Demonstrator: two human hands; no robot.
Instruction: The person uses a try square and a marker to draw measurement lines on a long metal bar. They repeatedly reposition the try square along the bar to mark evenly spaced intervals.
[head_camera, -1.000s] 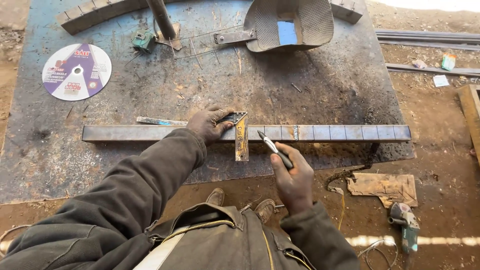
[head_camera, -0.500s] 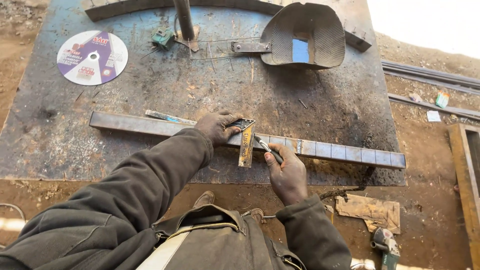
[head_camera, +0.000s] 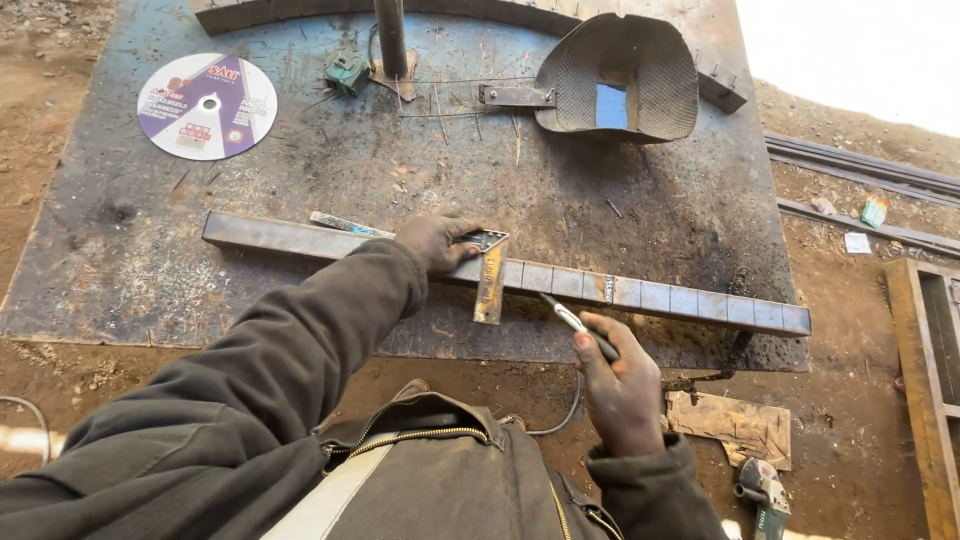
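Head view: left hand (head_camera: 438, 243) presses flat on a small try square (head_camera: 487, 270), fingers spread over its head, pinning it against the steel bar (head_camera: 640, 296). Square's rusty blade hangs across the bar and past its near edge. Right hand (head_camera: 618, 385) sits just off the bar's near edge, right of the square, fingers pinched round a marker (head_camera: 572, 321) with its tip touching the bar's near face.

Bar lies diagonally across the steel table (head_camera: 300, 180). Progress, judging from the bar: evenly spaced cross lines already cover the stretch right of the square out to the bar's right end. Left of the square the bar shows no lines that I can make out, so roughly half reads as marked and the left half as left to do. Can't tell if a line is finished at the current square position.

Beyond the bar: cutting disc (head_camera: 207, 105) far left, welding mask (head_camera: 615, 78) far right. Angle grinder (head_camera: 765, 495) on the ground, near side, right of the marking hand.
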